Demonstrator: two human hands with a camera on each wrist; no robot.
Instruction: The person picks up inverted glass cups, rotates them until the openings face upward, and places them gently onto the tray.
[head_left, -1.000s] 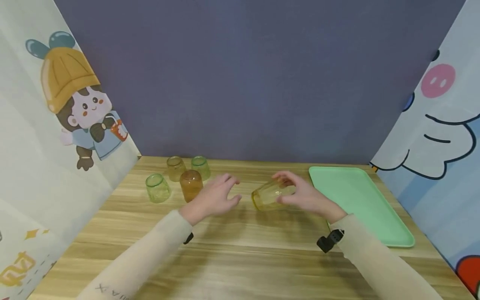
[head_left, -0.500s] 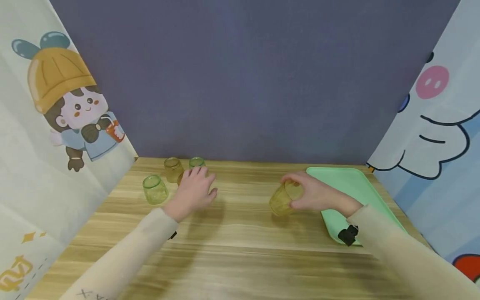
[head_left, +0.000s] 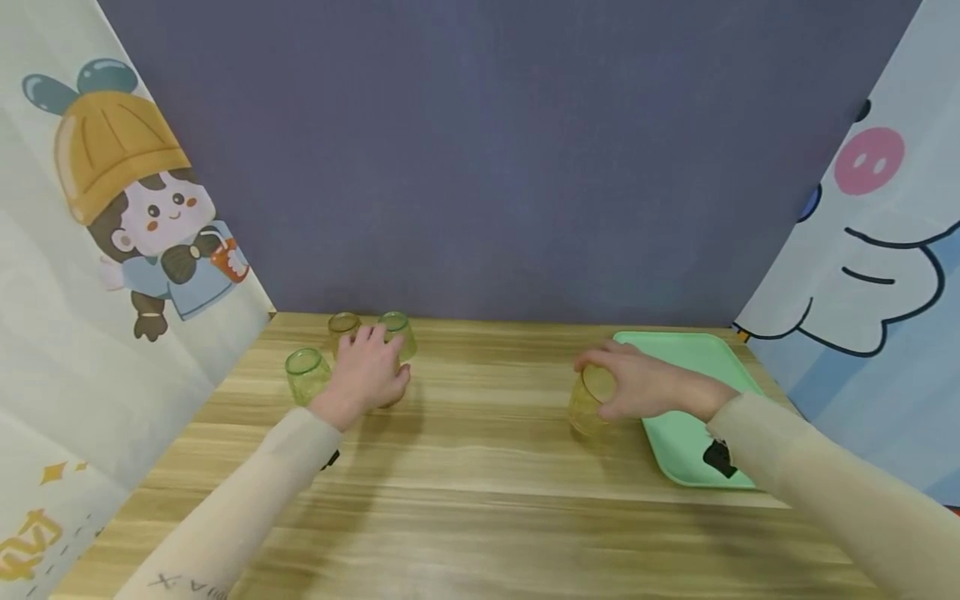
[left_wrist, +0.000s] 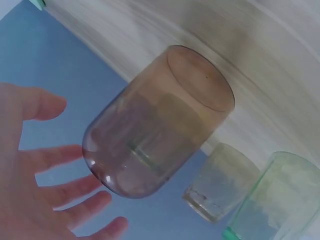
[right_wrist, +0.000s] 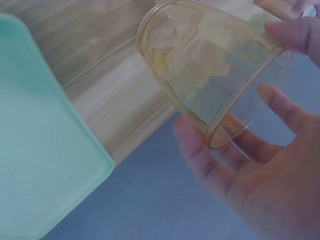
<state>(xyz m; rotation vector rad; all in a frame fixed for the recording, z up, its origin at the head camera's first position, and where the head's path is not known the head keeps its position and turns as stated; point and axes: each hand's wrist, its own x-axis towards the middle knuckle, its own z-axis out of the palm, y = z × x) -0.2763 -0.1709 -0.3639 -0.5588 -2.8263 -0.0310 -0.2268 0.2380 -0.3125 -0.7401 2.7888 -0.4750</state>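
Observation:
My left hand (head_left: 363, 371) reaches over an amber-brown glass, which it mostly hides in the head view. In the left wrist view that amber glass (left_wrist: 150, 130) stands beside the spread, nearly straight fingers, with the thumb apart from it. My right hand (head_left: 648, 385) grips a clear yellow glass (head_left: 587, 408) near its upper rim, thumb on one side and fingers on the other. The yellow glass (right_wrist: 200, 60) has its open rim towards the palm and its base by the tabletop. Whether its base touches the wood, I cannot tell.
A green glass (head_left: 306, 379) stands left of my left hand. Behind that hand are a brownish glass (head_left: 343, 325) and another green glass (head_left: 406, 337). A light green tray (head_left: 686, 454) lies at the right, partly under my right forearm. A dark partition (head_left: 480, 167) closes the back.
My left hand has moved left from mid-table to the amber glass. My right hand has shifted right with the yellow glass, turning it from tilted to nearly upright.

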